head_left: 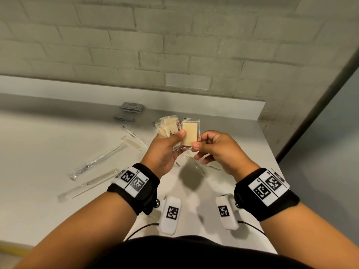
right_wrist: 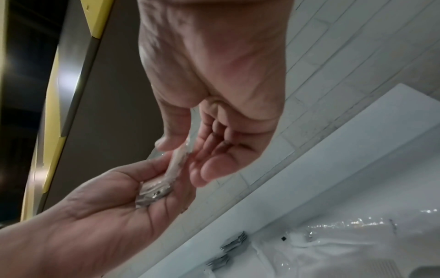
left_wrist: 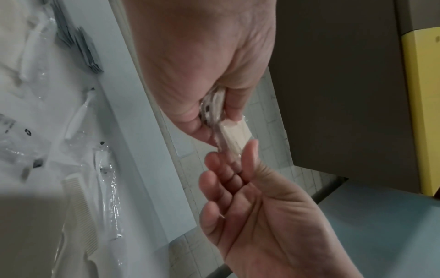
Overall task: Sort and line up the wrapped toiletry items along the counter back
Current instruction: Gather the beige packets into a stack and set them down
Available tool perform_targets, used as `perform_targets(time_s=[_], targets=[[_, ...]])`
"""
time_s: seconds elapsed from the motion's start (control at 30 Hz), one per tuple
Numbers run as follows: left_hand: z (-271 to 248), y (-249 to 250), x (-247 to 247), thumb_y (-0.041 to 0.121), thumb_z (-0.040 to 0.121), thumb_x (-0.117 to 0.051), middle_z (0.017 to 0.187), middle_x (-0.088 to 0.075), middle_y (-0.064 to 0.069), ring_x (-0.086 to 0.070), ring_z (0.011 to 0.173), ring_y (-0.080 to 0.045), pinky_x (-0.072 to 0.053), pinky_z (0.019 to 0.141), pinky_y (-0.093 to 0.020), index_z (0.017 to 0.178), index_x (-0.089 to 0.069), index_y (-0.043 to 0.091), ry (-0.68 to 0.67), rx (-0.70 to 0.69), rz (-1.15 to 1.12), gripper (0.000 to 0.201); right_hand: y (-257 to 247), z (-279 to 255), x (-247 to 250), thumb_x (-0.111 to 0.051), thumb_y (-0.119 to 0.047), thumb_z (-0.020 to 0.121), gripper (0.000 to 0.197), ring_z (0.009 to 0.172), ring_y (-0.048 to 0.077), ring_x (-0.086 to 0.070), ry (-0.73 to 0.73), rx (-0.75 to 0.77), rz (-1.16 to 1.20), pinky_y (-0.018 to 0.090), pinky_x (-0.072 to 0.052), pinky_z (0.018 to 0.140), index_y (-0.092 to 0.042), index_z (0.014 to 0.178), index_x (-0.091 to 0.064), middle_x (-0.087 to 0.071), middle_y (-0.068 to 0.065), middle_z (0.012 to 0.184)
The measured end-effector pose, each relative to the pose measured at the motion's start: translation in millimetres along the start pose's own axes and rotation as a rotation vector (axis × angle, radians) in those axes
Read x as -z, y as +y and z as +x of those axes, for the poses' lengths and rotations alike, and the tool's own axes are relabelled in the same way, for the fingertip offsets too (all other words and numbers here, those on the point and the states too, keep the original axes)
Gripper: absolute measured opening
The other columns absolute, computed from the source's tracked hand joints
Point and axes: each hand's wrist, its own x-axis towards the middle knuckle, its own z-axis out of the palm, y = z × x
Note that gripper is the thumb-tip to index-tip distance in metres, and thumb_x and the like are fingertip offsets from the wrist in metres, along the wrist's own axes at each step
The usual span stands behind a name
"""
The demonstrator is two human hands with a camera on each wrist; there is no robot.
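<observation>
The left hand (head_left: 165,150) is gripping a fanned stack of wrapped soaps (head_left: 168,126) above the counter (head_left: 48,144). The right hand (head_left: 217,150) is pinching the front packet's (head_left: 191,135) lower right corner (long axis upright), just right of the stack, so it is the nearer hand.

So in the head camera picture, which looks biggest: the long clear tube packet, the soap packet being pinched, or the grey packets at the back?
Largest to smallest, as they look:
1. Long clear tube packet
2. Soap packet, though it is nearer the camera
3. Grey packets, though they are farthest away
</observation>
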Motion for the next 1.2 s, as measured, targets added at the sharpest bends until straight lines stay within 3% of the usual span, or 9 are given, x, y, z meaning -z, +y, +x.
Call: perform_targets(time_s=[0.23,0.37,0.5,0.57,0.67,0.8,0.93,1.03,1.2], targets=[[-0.4,-4.6,1.7,0.001,0.092,-0.055,0.082,-0.073,0.003,-0.069,0.073,-0.011,-0.056,0.064,-0.025,0.105,-0.061,0.013,0.000,-0.055,0.048,0.018,-2.2,2.4,0.7,-0.068,-0.004,0.085,0.012,0.062,0.018,-0.068,0.065,-0.006,0.174,0.027,-0.054,0.052,-0.010,0.086,-0.058,-0.068,0.010,0.078],[-0.1,-6.7,1.3,0.002,0.091,-0.056,0.085,-0.072,-0.002,-0.068,0.077,-0.014,-0.057,0.070,-0.028,0.106,-0.061,0.010,0.008,-0.066,0.027,0.017,2.8,2.7,-2.9,-0.068,0.002,0.082,0.020,0.067,0.019,-0.070,0.021,-0.011,0.169,0.030,-0.056,0.055,-0.010,0.091,-0.054,-0.067,0.009,0.081],[1.9,-5.6,5.9,0.006,0.091,-0.060,0.085,-0.063,-0.005,-0.063,0.081,-0.019,-0.058,0.072,-0.032,0.102,-0.058,0.009,0.069,-0.056,0.011,0.012,1.7,7.4,11.1,-0.066,0.004,0.083,0.014,0.064,0.017,-0.066,0.142,0.017,0.196,0.027,-0.053,0.052,-0.008,0.087,-0.060,-0.065,0.010,0.079],[3.8,-2.8,10.8,0.006,0.092,-0.059,0.084,-0.061,-0.006,-0.062,0.080,-0.019,-0.059,0.071,-0.032,0.100,-0.056,0.011,0.105,-0.065,0.023,0.010,2.9,14.1,24.8,-0.069,0.004,0.080,0.017,0.060,0.014,-0.059,0.253,0.081,0.076,0.024,-0.047,0.053,-0.012,0.083,-0.063,-0.063,0.007,0.075],[6.2,-0.3,18.3,0.006,0.093,-0.057,0.083,-0.059,-0.005,-0.061,0.079,-0.019,-0.059,0.070,-0.032,0.100,-0.055,0.012,0.126,-0.087,0.035,0.009,1.5,20.7,42.4,-0.074,-0.006,0.079,0.017,0.070,0.009,-0.059,0.405,0.174,-0.249,0.017,-0.045,0.068,-0.021,0.075,-0.066,-0.066,0.001,0.081],[9.5,-2.9,20.1,0.006,0.092,-0.058,0.082,-0.061,-0.005,-0.062,0.079,-0.019,-0.058,0.069,-0.032,0.103,-0.054,0.011,0.138,-0.092,0.067,0.012,-8.1,17.7,53.6,-0.069,-0.002,0.082,0.018,0.056,0.000,-0.054,0.178,0.159,-0.201,0.012,-0.040,0.054,-0.016,0.072,-0.068,-0.066,-0.008,0.064],[9.2,-10.0,15.6,0.007,0.090,-0.062,0.084,-0.060,-0.004,-0.061,0.078,-0.019,-0.055,0.067,-0.030,0.104,-0.054,0.012,0.093,-0.075,0.148,0.017,-8.6,22.2,47.9,-0.068,-0.010,0.085,0.018,0.051,0.000,-0.049,0.129,0.113,-0.492,0.017,-0.039,0.053,-0.020,0.070,-0.066,-0.062,-0.006,0.066],[6.6,-13.4,7.9,0.009,0.088,-0.065,0.087,-0.060,-0.002,-0.061,0.080,-0.016,-0.053,0.065,-0.027,0.114,-0.053,0.012,-0.002,-0.007,0.300,0.028,-7.9,21.3,38.0,-0.066,-0.009,0.087,0.017,0.042,-0.001,-0.045,0.024,0.079,-0.476,0.014,-0.037,0.049,-0.018,0.073,-0.066,-0.058,-0.007,0.061],[3.6,-19.6,0.5,0.003,0.085,-0.067,0.088,-0.066,0.000,-0.064,0.074,-0.011,-0.051,0.060,-0.023,0.122,-0.054,0.006,-0.094,0.093,0.404,0.040,-7.2,26.4,25.0,-0.065,-0.012,0.088,0.016,0.044,0.004,-0.043,0.024,0.123,-0.369,0.020,-0.038,0.047,-0.019,0.074,-0.065,-0.056,0.000,0.062]])
